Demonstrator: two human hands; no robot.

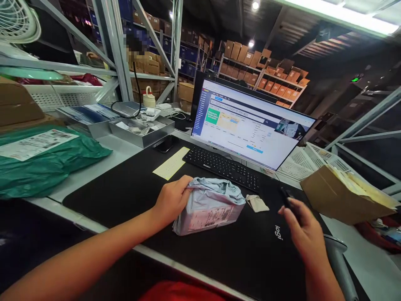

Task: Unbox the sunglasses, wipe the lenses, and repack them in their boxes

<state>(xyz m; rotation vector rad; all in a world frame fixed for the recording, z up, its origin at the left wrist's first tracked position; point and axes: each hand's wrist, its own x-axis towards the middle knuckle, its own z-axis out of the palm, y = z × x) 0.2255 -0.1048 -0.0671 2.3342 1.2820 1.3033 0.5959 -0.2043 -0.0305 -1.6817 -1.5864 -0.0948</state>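
Note:
A grey plastic mailer parcel [213, 205] with a printed label on its near side stands on the black desk mat [125, 188]. My left hand [173, 198] grips the crumpled upper left corner of its wrapping. To the right, over the mat, my right hand [302, 221] is closed around a slim black tool [285, 195] that looks like a box cutter; most of it is hidden by my fingers. A small folded beige piece [257, 203] lies between the parcel and my right hand.
Behind the parcel are a keyboard [221, 165], a lit monitor [247, 121], a yellow paper [171, 163] and a phone [166, 144]. A green parcel [62, 167] lies left. On the right are a cardboard box [341, 196] of envelopes and a grey handheld scanner [341, 263].

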